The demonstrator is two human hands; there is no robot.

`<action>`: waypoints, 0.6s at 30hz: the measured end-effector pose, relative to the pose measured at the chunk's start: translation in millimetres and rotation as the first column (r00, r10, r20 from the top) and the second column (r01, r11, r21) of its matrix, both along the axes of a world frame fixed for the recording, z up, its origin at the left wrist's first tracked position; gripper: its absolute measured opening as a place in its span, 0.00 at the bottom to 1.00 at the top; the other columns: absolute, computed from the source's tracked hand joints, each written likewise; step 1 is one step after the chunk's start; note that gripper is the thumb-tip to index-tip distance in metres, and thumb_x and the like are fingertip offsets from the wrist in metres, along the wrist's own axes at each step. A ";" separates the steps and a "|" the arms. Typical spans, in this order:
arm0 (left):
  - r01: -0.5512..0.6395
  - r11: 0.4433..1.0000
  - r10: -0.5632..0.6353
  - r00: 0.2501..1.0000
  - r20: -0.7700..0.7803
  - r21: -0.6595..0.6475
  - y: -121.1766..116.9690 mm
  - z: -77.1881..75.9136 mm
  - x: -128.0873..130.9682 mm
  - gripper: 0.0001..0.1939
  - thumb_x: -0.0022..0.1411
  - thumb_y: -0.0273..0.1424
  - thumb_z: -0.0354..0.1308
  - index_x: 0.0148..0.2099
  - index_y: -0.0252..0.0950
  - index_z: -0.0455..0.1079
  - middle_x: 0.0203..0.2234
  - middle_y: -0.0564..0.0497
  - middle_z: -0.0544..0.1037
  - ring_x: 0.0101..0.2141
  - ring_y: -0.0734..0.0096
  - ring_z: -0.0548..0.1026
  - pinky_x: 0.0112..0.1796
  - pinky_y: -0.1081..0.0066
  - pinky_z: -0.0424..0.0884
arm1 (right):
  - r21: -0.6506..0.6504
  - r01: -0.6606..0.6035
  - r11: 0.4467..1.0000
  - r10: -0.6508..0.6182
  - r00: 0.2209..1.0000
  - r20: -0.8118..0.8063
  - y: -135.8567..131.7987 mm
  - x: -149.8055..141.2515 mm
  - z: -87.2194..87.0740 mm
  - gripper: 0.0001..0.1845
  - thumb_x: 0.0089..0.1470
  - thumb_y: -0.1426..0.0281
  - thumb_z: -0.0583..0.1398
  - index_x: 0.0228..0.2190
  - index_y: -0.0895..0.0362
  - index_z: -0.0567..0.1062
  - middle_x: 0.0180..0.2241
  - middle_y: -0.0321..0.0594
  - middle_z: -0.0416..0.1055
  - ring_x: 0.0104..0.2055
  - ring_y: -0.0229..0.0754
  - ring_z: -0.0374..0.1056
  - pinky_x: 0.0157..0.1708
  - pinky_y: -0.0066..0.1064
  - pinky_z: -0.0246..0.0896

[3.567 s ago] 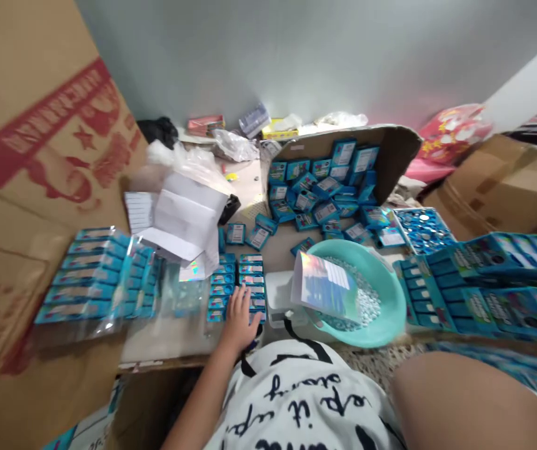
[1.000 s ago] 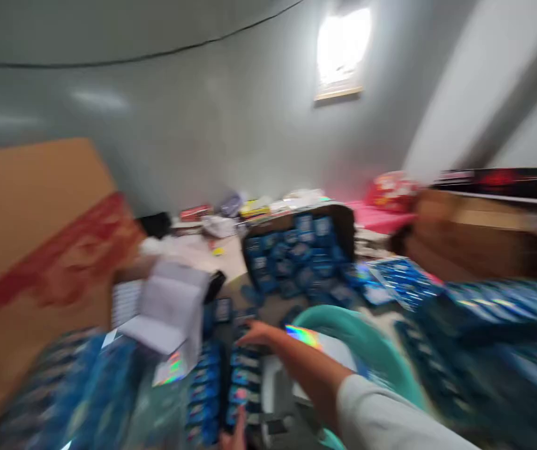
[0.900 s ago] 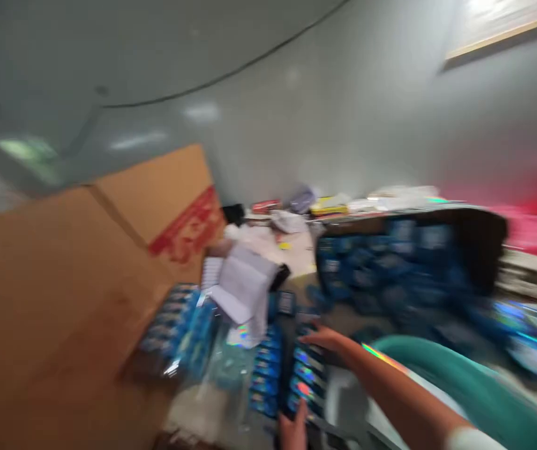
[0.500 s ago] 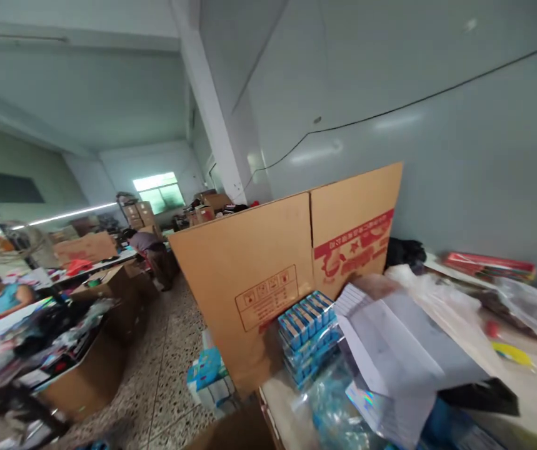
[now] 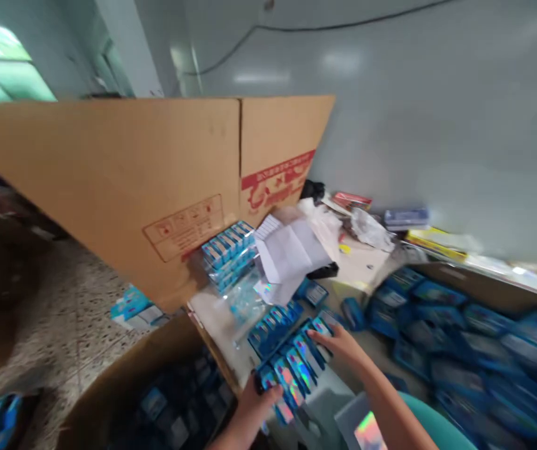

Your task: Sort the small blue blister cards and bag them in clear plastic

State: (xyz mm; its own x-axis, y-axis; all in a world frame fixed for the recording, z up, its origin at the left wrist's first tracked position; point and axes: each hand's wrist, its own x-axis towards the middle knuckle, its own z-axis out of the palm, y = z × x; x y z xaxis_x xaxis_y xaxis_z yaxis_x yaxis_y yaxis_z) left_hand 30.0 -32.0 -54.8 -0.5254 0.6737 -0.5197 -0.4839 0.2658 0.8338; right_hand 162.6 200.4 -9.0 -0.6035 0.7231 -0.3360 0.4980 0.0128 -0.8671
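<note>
Between my two hands is a row of small blue boxes (image 5: 292, 370) with shiny holographic fronts. My left hand (image 5: 257, 403) grips the near-left end of the row. At the far-right end, my right hand (image 5: 338, 347) closes on the last boxes with its fingers on top. Just beyond lies another row of blue boxes (image 5: 274, 325) on the table (image 5: 212, 306). Farther back stands a stack of blue boxes in clear wrap (image 5: 229, 250), beside a crumpled clear plastic bag (image 5: 244, 300) and folded grey-white paper (image 5: 291, 250).
A tall cardboard panel (image 5: 165, 169) stands along the table's left side. To the right, a large carton (image 5: 456, 275) holds many blue packs (image 5: 465, 350). An open carton (image 5: 104, 381) with more packs sits at lower left. A grey wall (image 5: 413, 112) rises behind.
The view has swung right and down. My hands, out of sight earlier, are now in view holding the row of blue boxes. The right-hand carton has come into view.
</note>
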 end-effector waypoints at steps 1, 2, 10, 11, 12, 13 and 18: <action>0.021 1.000 -0.021 1.000 0.002 0.011 -11.9 0.1 -1.3 0.38 0.37 0.50 0.73 0.48 0.34 0.75 0.39 0.40 0.82 0.44 0.45 0.78 0.46 0.55 0.74 | 0.048 -0.002 0.999 0.001 1.000 0.026 -6.7 0.3 4.1 0.25 0.43 0.47 0.66 0.29 0.58 0.78 0.28 0.44 0.77 0.35 0.55 0.73 0.34 0.41 0.67; 0.024 0.999 -0.023 1.000 -0.018 0.022 -22.6 0.5 -6.8 0.37 0.38 0.50 0.72 0.48 0.34 0.74 0.39 0.40 0.82 0.44 0.45 0.78 0.46 0.55 0.74 | 0.079 -0.026 0.997 0.023 0.999 0.036 -13.5 -4.0 9.4 0.27 0.44 0.47 0.66 0.31 0.59 0.78 0.29 0.44 0.77 0.36 0.54 0.73 0.35 0.39 0.67; -0.216 0.976 0.211 0.973 -0.095 -0.039 -71.3 3.5 -73.5 0.38 0.33 0.51 0.72 0.45 0.35 0.74 0.36 0.42 0.83 0.42 0.43 0.79 0.45 0.54 0.75 | 0.099 -0.135 0.986 0.138 0.990 -0.029 -54.5 -96.3 31.6 0.36 0.44 0.49 0.67 0.48 0.59 0.77 0.40 0.42 0.78 0.37 0.49 0.73 0.36 0.35 0.67; -0.248 0.968 0.245 0.967 -0.062 -0.044 -72.9 4.1 -81.7 0.38 0.34 0.52 0.71 0.45 0.35 0.74 0.37 0.43 0.83 0.43 0.43 0.79 0.45 0.54 0.75 | 0.106 -0.142 0.984 0.147 0.989 -0.033 -54.6 -113.4 29.5 0.35 0.44 0.49 0.67 0.48 0.59 0.77 0.41 0.42 0.78 0.39 0.50 0.73 0.38 0.35 0.67; -0.278 0.960 0.276 0.960 -0.039 -0.047 -73.6 4.6 -90.4 0.37 0.37 0.53 0.70 0.46 0.35 0.74 0.38 0.43 0.83 0.44 0.43 0.79 0.45 0.54 0.75 | 0.115 -0.155 0.981 0.160 0.987 -0.033 -53.9 -131.9 26.8 0.34 0.45 0.49 0.66 0.48 0.59 0.77 0.41 0.42 0.78 0.40 0.50 0.73 0.39 0.35 0.67; -0.298 0.953 0.296 0.955 -0.030 -0.054 -73.6 4.9 -99.5 0.37 0.39 0.53 0.69 0.47 0.35 0.74 0.39 0.43 0.82 0.45 0.44 0.79 0.46 0.55 0.75 | 0.125 -0.169 0.978 0.174 0.984 -0.030 -52.4 -151.3 23.7 0.33 0.46 0.50 0.66 0.47 0.59 0.78 0.40 0.41 0.78 0.41 0.50 0.73 0.39 0.35 0.67; -0.331 0.936 0.328 0.944 -0.044 -0.120 -59.7 -4.5 -147.6 0.30 0.49 0.51 0.66 0.49 0.37 0.74 0.48 0.43 0.79 0.54 0.47 0.73 0.51 0.55 0.72 | 0.158 -0.209 0.965 0.204 0.978 0.049 -36.7 -241.8 3.8 0.26 0.48 0.51 0.65 0.41 0.58 0.80 0.34 0.40 0.79 0.38 0.50 0.74 0.38 0.35 0.67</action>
